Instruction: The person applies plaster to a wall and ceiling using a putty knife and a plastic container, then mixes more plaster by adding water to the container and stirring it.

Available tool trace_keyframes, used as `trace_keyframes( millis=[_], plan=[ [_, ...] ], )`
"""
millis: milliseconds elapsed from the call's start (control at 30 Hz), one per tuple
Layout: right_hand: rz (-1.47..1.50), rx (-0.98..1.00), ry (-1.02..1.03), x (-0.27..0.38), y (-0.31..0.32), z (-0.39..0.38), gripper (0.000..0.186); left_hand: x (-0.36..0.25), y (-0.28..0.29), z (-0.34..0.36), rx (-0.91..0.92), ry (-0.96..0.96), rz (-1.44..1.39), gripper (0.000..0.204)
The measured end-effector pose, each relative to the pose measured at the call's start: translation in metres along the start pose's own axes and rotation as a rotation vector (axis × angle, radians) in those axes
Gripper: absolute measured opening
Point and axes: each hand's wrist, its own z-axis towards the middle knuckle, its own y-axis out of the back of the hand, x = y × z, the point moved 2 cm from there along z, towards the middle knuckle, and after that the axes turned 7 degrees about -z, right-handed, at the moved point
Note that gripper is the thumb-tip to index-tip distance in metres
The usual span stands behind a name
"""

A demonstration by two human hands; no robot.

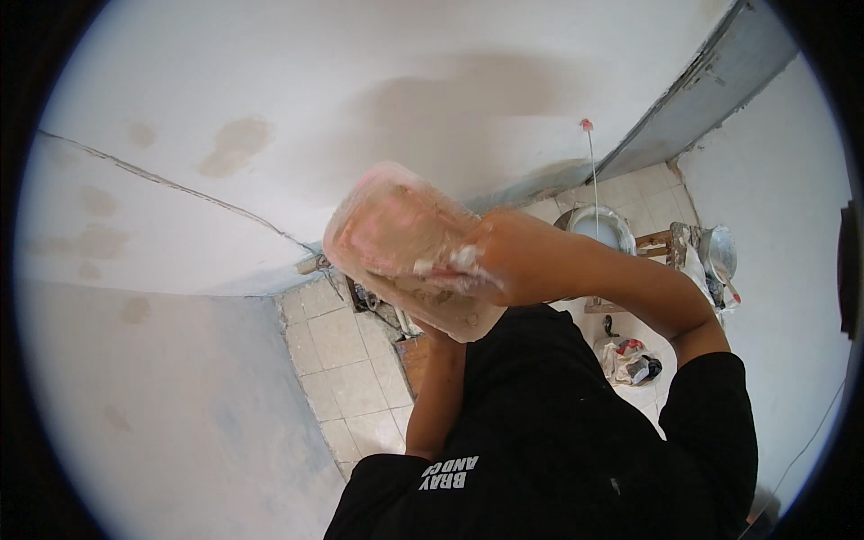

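Note:
A flat pinkish, translucent board (382, 220), rounded at its corners and smeared with a pale paste, is raised in front of my chest near the wall. From below, my left hand (432, 332) holds it up; the board covers most of that hand's fingers. Over the board's right part is my right hand (499, 256), its fingers curled and dabbed with white paste. Motion blurs those fingers, and whatever is in them cannot be made out.
Ahead stands a white wall (297, 54) with damp beige patches and a crack. On the tiled floor (346, 369) are a bucket (603, 229) of whitish liquid with a thin rod, a wooden stool (654, 241), a metal pan (718, 247) and a plastic bag (625, 362).

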Motion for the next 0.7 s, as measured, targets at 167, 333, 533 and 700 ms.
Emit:
trace_keyframes(
  millis=[167, 333, 533, 700],
  plan=[
    [0.045, -0.36, -0.198, 0.008, 0.02, -0.015, 0.025, 0.001, -0.005, 0.002, 0.018, 0.007, -0.038, 0.073],
    [-0.165, -0.748, -0.142, 0.009, 0.035, -0.032, 0.03, -0.001, -0.009, 0.006, 0.083, -0.014, -0.086, 0.073],
    [0.067, -0.805, -0.135, 0.007, 0.022, -0.027, 0.026, -0.004, -0.063, 0.009, 0.017, -0.116, 0.101, 0.072],
    [0.272, -0.73, -0.185, 0.0, 0.013, -0.02, 0.026, -0.006, -0.088, 0.005, 0.017, -0.363, 0.551, 0.072]
  ],
)
